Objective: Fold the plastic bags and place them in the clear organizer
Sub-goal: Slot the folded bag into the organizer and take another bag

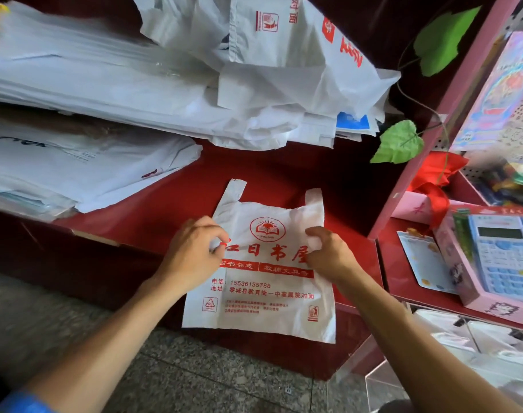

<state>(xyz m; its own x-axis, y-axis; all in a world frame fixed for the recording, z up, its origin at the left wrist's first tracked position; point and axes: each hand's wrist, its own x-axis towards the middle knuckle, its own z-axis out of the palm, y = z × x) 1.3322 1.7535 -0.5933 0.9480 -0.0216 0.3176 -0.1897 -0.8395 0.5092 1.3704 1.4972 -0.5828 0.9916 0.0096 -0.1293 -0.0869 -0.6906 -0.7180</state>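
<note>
My left hand (191,251) and right hand (329,254) pinching white bag (263,305) sides, middle of frame, flat on red counter (170,204)

I'm seeing 1 white plastic bag (263,275) with red print lying flat and unfolded on the red counter, its 2 handles pointing away from me and its bottom edge hanging over the counter's near edge. The clear organizer (451,380) is sitting low to the right.
</note>
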